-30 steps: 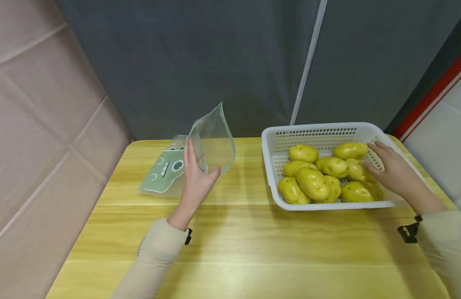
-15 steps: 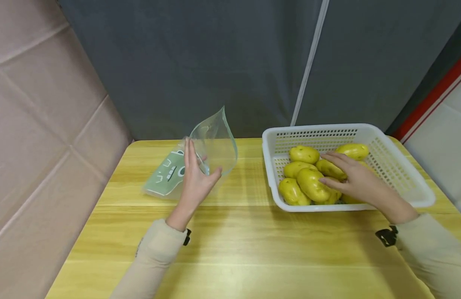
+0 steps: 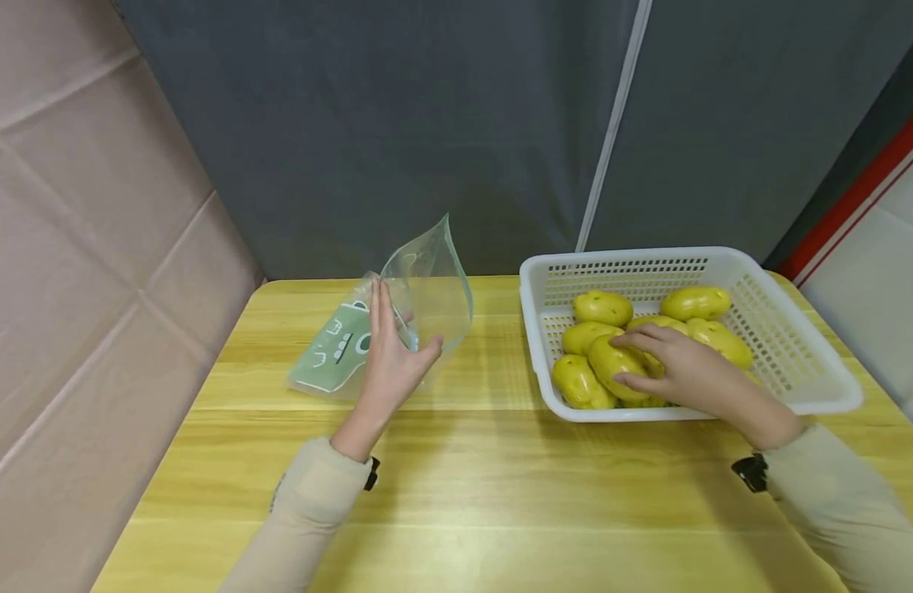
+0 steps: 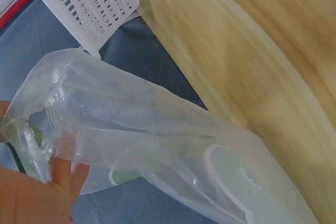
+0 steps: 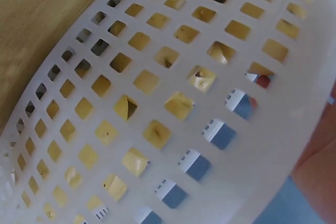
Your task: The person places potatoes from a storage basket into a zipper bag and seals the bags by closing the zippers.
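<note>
Two hands (image 3: 391, 356) (image 3: 686, 369), left touching bag (image 3: 440, 301), right round potato (image 3: 608, 361)

Two hands, one bag (image 3: 437, 284), one basket (image 3: 526, 317) and at least seven potatoes (image 3: 603, 307) share one table (image 3: 500, 494).
Seven potatoes can be picked out in the head view; parts of others show around the right hand (image 3: 686, 371), which hides too much for a full tally. The one left hand (image 3: 393, 362) and one right hand make the pair, with two sleeves (image 3: 834, 494) and two black bands (image 3: 750, 473), one per arm.
</note>
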`<action>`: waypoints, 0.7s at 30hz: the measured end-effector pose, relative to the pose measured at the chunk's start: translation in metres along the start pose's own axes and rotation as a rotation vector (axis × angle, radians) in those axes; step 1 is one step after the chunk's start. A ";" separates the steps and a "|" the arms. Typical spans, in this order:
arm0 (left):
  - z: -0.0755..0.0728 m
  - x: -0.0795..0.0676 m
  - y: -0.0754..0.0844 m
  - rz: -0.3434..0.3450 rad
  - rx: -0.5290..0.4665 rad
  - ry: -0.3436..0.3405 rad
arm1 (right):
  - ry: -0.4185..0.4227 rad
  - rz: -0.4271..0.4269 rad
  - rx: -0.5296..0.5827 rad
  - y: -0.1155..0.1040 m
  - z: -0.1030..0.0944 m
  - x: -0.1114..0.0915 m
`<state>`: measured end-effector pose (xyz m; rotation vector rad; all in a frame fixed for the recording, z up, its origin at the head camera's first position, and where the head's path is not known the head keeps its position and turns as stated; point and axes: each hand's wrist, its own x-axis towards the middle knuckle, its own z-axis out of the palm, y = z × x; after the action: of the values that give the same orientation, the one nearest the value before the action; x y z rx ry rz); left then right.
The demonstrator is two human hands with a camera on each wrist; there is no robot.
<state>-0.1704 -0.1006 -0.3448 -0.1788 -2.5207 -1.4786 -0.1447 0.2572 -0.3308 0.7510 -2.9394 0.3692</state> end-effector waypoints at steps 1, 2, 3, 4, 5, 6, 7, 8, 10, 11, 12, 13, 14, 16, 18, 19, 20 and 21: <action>0.000 0.000 0.000 -0.005 -0.004 -0.001 | -0.001 0.002 -0.001 0.000 0.001 0.000; 0.001 0.000 0.000 -0.005 -0.006 -0.005 | -0.004 0.002 -0.002 0.000 0.001 0.000; 0.001 0.000 0.000 -0.003 -0.005 -0.003 | -0.007 0.002 -0.001 0.000 0.002 0.000; 0.001 0.000 0.000 -0.002 -0.006 -0.003 | -0.009 -0.001 0.002 0.000 0.002 0.001; 0.001 0.000 0.000 0.001 -0.004 -0.001 | -0.011 -0.003 0.008 0.000 0.003 0.001; 0.002 0.000 0.000 0.003 0.000 -0.001 | -0.013 -0.010 0.011 0.000 0.003 0.001; 0.002 0.000 0.000 0.005 0.004 -0.001 | -0.011 -0.015 0.016 -0.001 0.004 0.001; 0.002 0.000 0.000 0.009 0.008 -0.001 | -0.011 -0.023 0.020 -0.001 0.005 0.002; 0.003 0.001 0.000 0.009 0.010 -0.002 | -0.013 -0.036 0.025 -0.001 0.006 0.002; 0.003 0.001 -0.001 0.011 0.013 -0.005 | -0.016 -0.040 0.025 -0.001 0.006 0.002; 0.004 0.001 -0.001 0.012 0.014 -0.008 | -0.019 -0.042 0.025 -0.001 0.007 0.003; 0.004 0.001 -0.001 0.015 0.014 -0.009 | -0.019 -0.042 0.024 -0.001 0.007 0.003; 0.004 0.001 -0.001 0.018 0.014 -0.011 | -0.023 -0.040 0.024 -0.001 0.007 0.003; 0.005 0.001 0.000 0.022 0.017 -0.014 | -0.024 -0.039 0.023 -0.001 0.007 0.003; 0.005 0.001 0.000 0.026 0.021 -0.015 | -0.023 -0.038 0.025 -0.001 0.007 0.002; 0.005 0.001 0.000 0.030 0.023 -0.015 | -0.025 -0.036 0.026 -0.001 0.007 0.002; 0.005 0.001 0.000 0.031 0.027 -0.016 | -0.027 -0.034 0.028 -0.001 0.007 0.002; 0.005 0.001 0.000 0.031 0.031 -0.018 | -0.027 -0.033 0.030 -0.001 0.007 0.001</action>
<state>-0.1722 -0.0959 -0.3469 -0.2263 -2.5408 -1.4323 -0.1457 0.2541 -0.3373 0.8133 -2.9492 0.4039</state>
